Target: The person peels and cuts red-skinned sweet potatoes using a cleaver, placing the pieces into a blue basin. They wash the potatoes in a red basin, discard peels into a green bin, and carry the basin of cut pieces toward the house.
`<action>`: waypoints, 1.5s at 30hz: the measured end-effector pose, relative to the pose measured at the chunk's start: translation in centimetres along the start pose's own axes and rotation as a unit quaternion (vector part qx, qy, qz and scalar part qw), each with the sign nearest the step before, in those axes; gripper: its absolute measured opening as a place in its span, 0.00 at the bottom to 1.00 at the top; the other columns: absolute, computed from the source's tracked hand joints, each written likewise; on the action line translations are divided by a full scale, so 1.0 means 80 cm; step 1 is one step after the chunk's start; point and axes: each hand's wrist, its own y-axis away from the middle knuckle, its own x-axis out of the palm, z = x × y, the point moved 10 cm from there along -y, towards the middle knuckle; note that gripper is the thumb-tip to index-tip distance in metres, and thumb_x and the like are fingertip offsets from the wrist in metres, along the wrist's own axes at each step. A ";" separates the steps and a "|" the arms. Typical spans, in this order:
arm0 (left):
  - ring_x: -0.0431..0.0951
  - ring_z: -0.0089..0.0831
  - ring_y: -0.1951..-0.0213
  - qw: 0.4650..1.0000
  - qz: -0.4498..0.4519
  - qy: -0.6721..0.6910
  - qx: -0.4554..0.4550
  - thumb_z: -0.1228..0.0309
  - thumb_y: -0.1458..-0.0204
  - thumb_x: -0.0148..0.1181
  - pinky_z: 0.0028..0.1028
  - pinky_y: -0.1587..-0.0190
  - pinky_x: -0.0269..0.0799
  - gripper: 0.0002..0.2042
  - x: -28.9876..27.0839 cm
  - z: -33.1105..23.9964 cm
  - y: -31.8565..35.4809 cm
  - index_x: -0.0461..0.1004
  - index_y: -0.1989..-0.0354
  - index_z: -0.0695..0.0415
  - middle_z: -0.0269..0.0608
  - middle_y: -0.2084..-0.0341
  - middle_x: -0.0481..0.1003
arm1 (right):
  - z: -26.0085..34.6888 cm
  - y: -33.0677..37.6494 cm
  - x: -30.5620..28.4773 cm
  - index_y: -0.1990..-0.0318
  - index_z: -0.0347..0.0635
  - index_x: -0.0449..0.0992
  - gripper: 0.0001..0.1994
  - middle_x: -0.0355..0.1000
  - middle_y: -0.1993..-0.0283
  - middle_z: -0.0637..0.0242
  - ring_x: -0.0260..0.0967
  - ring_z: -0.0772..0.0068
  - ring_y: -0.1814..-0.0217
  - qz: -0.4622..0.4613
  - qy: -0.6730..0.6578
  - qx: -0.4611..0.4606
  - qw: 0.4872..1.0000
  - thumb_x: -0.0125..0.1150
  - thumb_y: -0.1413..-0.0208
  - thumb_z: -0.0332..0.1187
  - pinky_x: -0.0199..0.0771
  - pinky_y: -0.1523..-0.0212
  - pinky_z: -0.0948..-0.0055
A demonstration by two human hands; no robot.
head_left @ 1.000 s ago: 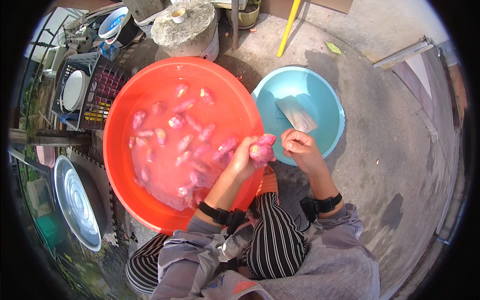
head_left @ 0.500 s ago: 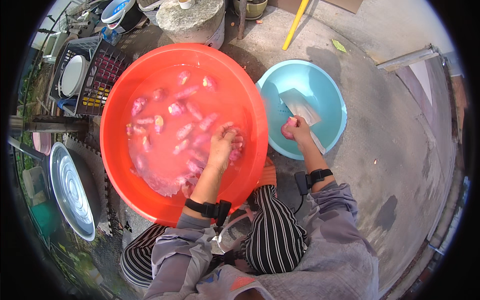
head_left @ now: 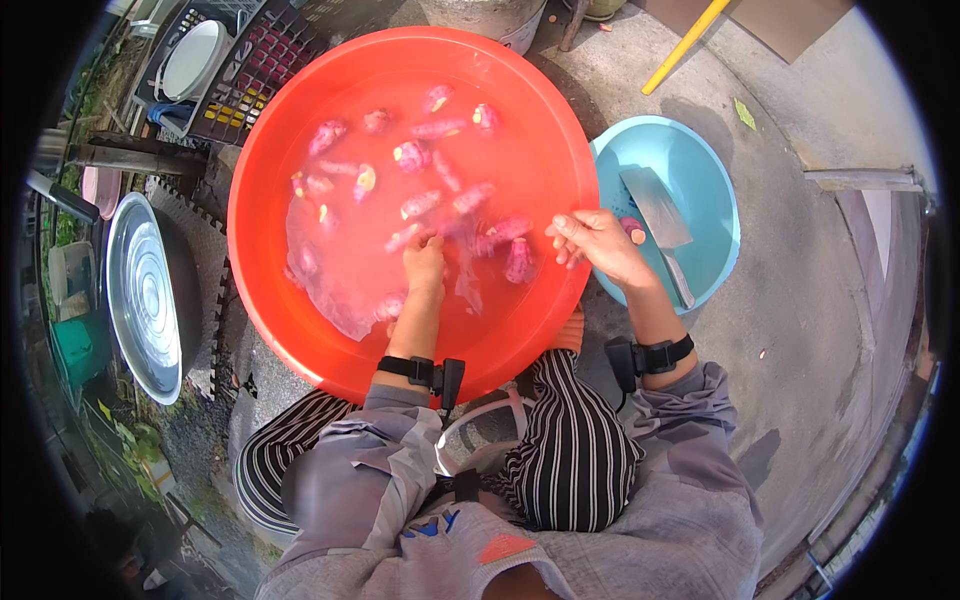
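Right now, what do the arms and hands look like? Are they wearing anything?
The left hand and right hand are bare, without gloves. Loose, wrinkled, greyish-lilac sleeves cover the arms nearer the body. Each forearm wears a black strap with a boxy black piece attached.

L hand (head_left: 424, 265): tips hard to see, can't tell if holding a root | pink roots (head_left: 411, 156): blurry thru cloudy water in red tub (head_left: 400, 50) | blue bowl (head_left: 705, 170): pt. hid behind R hand (head_left: 597, 242) | yellow pole (head_left: 688, 44), gray bucket (head_left: 487, 18): tops cut off
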 end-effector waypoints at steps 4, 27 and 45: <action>0.72 0.42 0.53 0.875 -0.257 -0.393 0.118 0.55 0.50 0.59 0.40 0.47 0.66 0.23 -0.071 -0.009 0.015 0.71 0.47 0.52 0.48 0.59 0.74 | 0.017 -0.056 0.070 0.32 0.46 0.58 0.39 0.55 0.33 0.45 0.56 0.48 0.31 -0.005 0.437 -0.063 0.897 0.69 0.53 0.33 0.66 0.39 0.55; 0.71 0.45 0.44 0.782 0.399 0.423 -0.223 0.44 0.49 0.49 0.49 0.46 0.71 0.34 0.082 0.030 0.106 0.62 0.39 0.55 0.47 0.42 0.68 | -0.051 -0.033 0.158 0.37 0.43 0.57 0.40 0.70 0.49 0.61 0.74 0.67 0.55 0.299 0.046 0.169 0.938 0.68 0.53 0.52 0.80 0.69 0.65; 0.56 0.51 0.37 0.884 0.249 -0.001 0.396 0.70 0.44 0.52 0.42 0.33 0.48 0.25 0.292 -0.188 0.250 0.59 0.39 0.65 0.58 0.42 0.61 | -0.040 0.115 -0.122 0.40 0.40 0.63 0.25 0.71 0.50 0.62 0.69 0.63 0.48 -0.153 -0.383 -0.029 0.911 0.49 0.38 0.46 0.75 0.54 0.59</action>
